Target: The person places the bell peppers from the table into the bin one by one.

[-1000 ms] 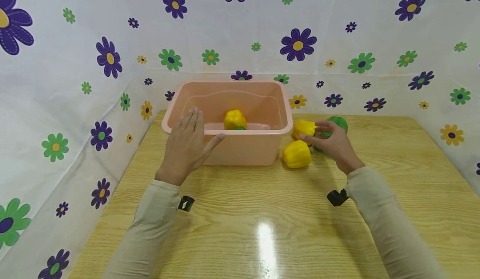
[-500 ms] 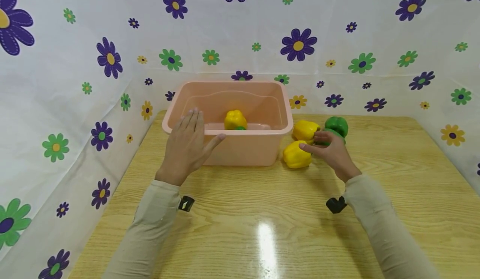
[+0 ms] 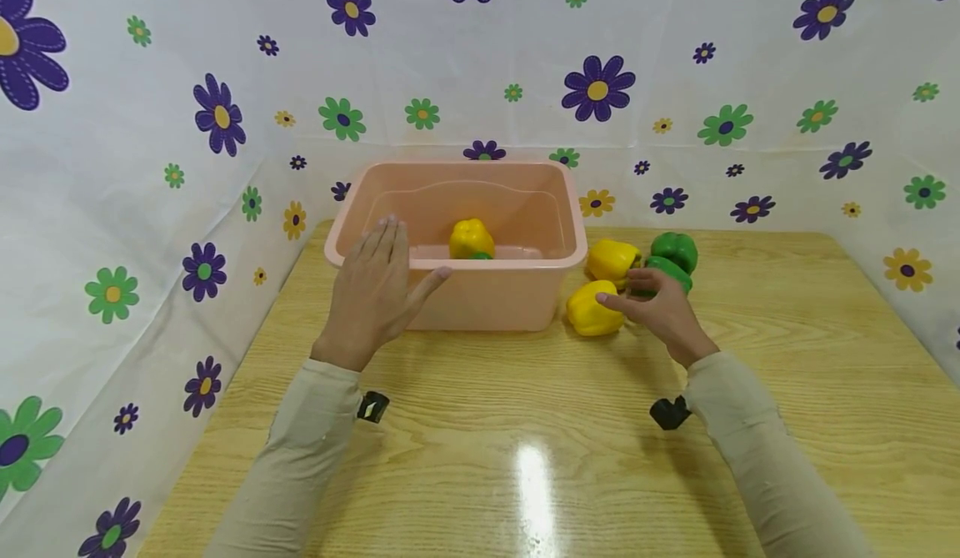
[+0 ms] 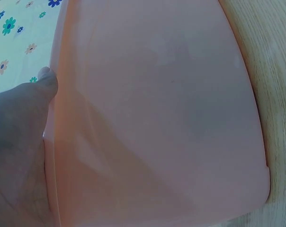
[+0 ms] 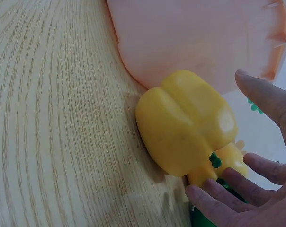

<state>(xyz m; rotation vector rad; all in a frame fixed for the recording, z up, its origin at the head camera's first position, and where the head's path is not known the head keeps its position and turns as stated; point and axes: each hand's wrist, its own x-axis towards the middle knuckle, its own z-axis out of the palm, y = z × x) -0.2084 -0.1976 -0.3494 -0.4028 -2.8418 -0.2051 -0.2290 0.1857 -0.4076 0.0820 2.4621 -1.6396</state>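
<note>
- Left hand (image 3: 366,299) rests on the front rim of the tub (image 3: 491,298), fingers straight and together.
- Right of the tub, the right hand (image 3: 663,308) hovers — fingers spread — beside a yellow pepper (image 3: 588,316) on the worktop (image 3: 465,441).
- Also right of the tub: another yellow pepper (image 3: 611,259), two green peppers (image 3: 674,251) farther out.
- Inside the tub, a third yellow pepper (image 3: 470,238).

Head view looks forward-down from before the pink plastic tub (image 3: 483,295); nearer wrist views apparently share its front wall.
</note>
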